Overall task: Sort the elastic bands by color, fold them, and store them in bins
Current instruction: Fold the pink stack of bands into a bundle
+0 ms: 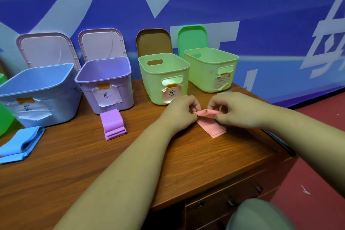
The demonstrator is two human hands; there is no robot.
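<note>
Pink elastic band in left hand and right hand, before "粉" label

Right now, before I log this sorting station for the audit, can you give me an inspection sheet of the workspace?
Surface: wooden desk, drawers below.
Job's things: pink band part-folded; purple band, blue band folded on desk; blue bin, purple bin, left green bin, right green bin open, labelled.
Clutter: green object at left edge, cut off.
Hands: left hand, right hand both pinch the pink band.
Cables: nothing seen.
Surroundings: four lids lean on blue wall; red floor.
</note>
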